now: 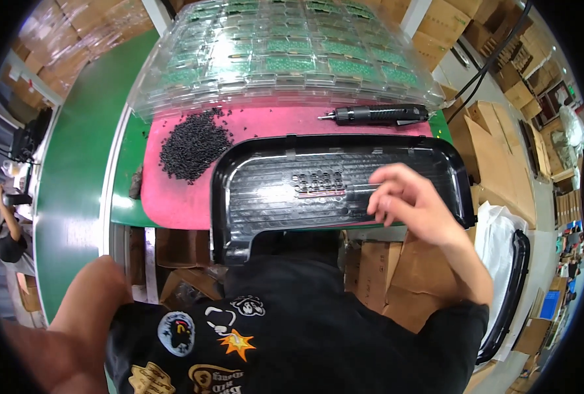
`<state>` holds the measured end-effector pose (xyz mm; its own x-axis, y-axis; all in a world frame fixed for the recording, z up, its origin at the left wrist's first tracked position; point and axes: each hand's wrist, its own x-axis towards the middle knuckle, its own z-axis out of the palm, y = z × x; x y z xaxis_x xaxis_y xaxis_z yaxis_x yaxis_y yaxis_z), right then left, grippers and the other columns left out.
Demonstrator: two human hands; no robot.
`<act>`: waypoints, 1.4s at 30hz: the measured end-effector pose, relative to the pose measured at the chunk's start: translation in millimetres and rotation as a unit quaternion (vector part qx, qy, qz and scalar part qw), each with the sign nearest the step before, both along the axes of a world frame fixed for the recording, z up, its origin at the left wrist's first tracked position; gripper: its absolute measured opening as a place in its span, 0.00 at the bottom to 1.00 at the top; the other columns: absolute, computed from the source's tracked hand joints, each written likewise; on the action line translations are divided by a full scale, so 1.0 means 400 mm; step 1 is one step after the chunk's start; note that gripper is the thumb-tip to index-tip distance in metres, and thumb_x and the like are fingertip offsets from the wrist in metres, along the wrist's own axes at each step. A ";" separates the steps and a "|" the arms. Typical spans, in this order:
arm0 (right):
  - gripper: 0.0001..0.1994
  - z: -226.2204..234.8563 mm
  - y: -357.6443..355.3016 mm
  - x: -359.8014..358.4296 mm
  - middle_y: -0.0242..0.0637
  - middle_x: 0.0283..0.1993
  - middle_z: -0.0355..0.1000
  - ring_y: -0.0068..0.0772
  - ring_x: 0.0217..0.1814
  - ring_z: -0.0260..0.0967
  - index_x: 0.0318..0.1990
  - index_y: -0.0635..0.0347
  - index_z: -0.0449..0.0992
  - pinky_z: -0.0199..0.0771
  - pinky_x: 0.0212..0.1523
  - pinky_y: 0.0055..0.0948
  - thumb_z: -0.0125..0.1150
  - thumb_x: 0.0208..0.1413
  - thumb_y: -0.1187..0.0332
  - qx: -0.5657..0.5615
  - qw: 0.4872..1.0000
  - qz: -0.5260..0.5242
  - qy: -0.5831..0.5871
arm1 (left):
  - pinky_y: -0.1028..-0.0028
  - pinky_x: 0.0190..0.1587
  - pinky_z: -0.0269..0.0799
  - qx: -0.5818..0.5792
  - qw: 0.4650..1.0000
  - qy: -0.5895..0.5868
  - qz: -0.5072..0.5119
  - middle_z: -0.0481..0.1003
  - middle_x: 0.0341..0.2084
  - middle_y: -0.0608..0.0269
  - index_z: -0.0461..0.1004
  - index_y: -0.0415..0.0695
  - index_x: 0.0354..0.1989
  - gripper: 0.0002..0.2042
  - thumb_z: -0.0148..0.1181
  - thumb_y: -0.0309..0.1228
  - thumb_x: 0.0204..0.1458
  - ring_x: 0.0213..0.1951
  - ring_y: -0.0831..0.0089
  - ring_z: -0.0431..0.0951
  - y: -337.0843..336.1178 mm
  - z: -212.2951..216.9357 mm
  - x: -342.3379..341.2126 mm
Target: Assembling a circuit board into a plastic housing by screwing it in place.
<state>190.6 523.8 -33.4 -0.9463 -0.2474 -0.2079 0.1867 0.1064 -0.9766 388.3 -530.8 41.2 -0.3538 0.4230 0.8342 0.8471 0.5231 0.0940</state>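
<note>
My right hand [410, 203] hovers over the right part of a black plastic cover [259, 190], its fingers loosely curled and apart, with nothing visible in them. The cover lies hollow side up at the table's near edge; its raised rim runs around ribbed inner walls, and a cluster of small dark shapes [319, 184] sits near its middle. At lower left my left arm [101, 289] bends back at the elbow, and the left hand is out of view. A pile of small black screws [195, 146] lies left of the cover. Behind it rests a black electric screwdriver [377, 115].
Stacked clear plastic trays [285, 82] with green circuit boards stand at the back of the pink mat [164, 203]. A green table surface [75, 171] extends left. Cardboard boxes [502, 157] stand at right, beside a wrapped black part [512, 295]. Another person [6, 243] is at far left.
</note>
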 end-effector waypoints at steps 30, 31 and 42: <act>0.25 -0.098 -0.035 -1.154 0.38 0.73 0.54 0.44 0.76 0.47 0.64 0.54 0.65 0.51 0.70 0.54 0.52 0.56 0.75 0.714 0.640 -0.043 0.280 | 0.63 0.53 0.65 -0.195 0.958 -0.205 -0.042 0.72 0.46 0.59 0.71 0.43 0.53 0.22 0.68 0.33 0.49 0.51 0.58 0.69 1.772 -0.162 -0.936; 0.25 -0.093 -0.034 -1.147 0.37 0.73 0.54 0.43 0.76 0.48 0.63 0.56 0.66 0.51 0.71 0.54 0.52 0.56 0.76 0.727 0.614 -0.043 0.303 | 0.64 0.50 0.66 -0.225 0.951 -0.206 -0.047 0.73 0.43 0.60 0.73 0.43 0.49 0.19 0.67 0.33 0.50 0.48 0.61 0.70 1.779 -0.190 -0.947; 0.09 0.162 -0.174 -0.675 0.35 0.39 0.81 0.18 0.41 0.75 0.43 0.68 0.82 0.74 0.42 0.19 0.60 0.61 0.71 0.120 0.896 -0.138 0.404 | 0.58 0.40 0.73 -0.313 0.900 -0.281 -0.116 0.76 0.31 0.57 0.74 0.41 0.34 0.14 0.67 0.38 0.48 0.40 0.54 0.78 1.774 -0.224 -0.998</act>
